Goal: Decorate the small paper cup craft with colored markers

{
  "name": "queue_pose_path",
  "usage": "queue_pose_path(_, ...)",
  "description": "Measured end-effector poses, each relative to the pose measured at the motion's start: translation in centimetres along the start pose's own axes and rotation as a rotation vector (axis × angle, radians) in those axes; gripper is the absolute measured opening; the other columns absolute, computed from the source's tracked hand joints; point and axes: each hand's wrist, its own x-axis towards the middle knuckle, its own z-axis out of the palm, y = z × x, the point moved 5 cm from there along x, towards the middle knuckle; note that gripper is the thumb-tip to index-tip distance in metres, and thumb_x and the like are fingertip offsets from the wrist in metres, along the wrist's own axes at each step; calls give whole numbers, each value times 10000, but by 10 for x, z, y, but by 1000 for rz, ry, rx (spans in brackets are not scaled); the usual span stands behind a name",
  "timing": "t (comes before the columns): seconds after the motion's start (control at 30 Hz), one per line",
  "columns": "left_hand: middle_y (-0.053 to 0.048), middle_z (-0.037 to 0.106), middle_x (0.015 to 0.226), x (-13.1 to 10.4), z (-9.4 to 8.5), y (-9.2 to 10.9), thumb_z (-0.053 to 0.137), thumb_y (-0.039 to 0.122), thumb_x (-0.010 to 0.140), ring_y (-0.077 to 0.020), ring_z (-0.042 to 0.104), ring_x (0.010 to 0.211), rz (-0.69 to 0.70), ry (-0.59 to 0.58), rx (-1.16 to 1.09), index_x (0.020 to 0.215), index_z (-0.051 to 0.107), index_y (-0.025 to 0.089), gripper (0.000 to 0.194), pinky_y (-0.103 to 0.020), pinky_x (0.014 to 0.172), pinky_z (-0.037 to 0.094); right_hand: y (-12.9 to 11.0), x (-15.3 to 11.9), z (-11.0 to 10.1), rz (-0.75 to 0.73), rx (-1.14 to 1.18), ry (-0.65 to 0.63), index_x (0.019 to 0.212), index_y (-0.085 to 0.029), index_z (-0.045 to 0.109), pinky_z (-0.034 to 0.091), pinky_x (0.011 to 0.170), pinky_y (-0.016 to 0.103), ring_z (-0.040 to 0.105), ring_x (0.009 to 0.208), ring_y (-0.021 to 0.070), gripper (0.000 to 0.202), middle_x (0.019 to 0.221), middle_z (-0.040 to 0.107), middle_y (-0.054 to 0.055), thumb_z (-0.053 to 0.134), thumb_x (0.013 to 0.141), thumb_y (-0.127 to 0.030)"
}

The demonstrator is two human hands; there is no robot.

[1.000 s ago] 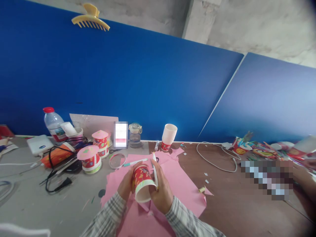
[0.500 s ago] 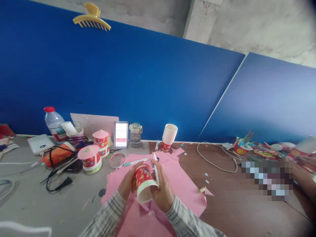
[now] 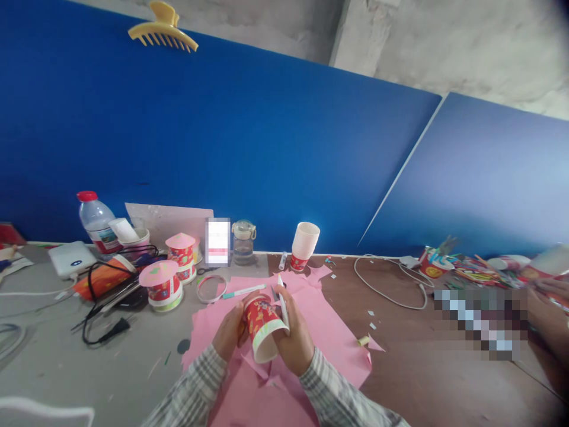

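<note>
A red paper cup (image 3: 261, 317) with printed figures and a pale green band round its rim is tilted, its mouth facing down toward me. My left hand (image 3: 232, 326) grips it on the left side. My right hand (image 3: 294, 335) holds its right side and also has a white marker (image 3: 283, 302) between the fingers, tip upward. Beneath both hands lie pink paper sheets (image 3: 329, 338). Just beyond them rests a teal and white marker (image 3: 244, 292), with a roll of tape (image 3: 211, 289) to its left. Scissors beyond the cup are partly hidden.
Two red cups with pink paper tops (image 3: 159, 274) stand at left near black cables and a water bottle (image 3: 95, 222). A glass jar (image 3: 243, 243) and stacked paper cups (image 3: 304, 246) stand by the blue partition (image 3: 267, 142). Another person's hand (image 3: 549, 314) is at far right.
The cup has turned slightly in my hands, its mouth swinging a little to the right. The white marker stays in my right hand.
</note>
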Motion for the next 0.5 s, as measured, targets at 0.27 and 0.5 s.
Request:
queue_pose_path(0.27, 76, 535, 365, 1, -5, 3, 445, 645, 543, -40, 261, 224, 28, 33, -13, 1107, 458, 257, 685, -175, 227, 156, -9, 1, 0, -48, -13, 11, 1273, -312, 382, 593, 597, 325, 641, 638, 190, 718, 1052, 625, 58, 596, 647, -36)
queue_pose_path(0.5, 46, 588, 439, -3, -4, 11, 513, 626, 512, -41, 290, 245, 49, 54, 39, 1072, 500, 237, 681, -187, 230, 168, -10, 0, 1, -45, -27, 6, 1286, -304, 369, 594, 615, 342, 648, 661, 193, 680, 1071, 610, 74, 604, 690, -76)
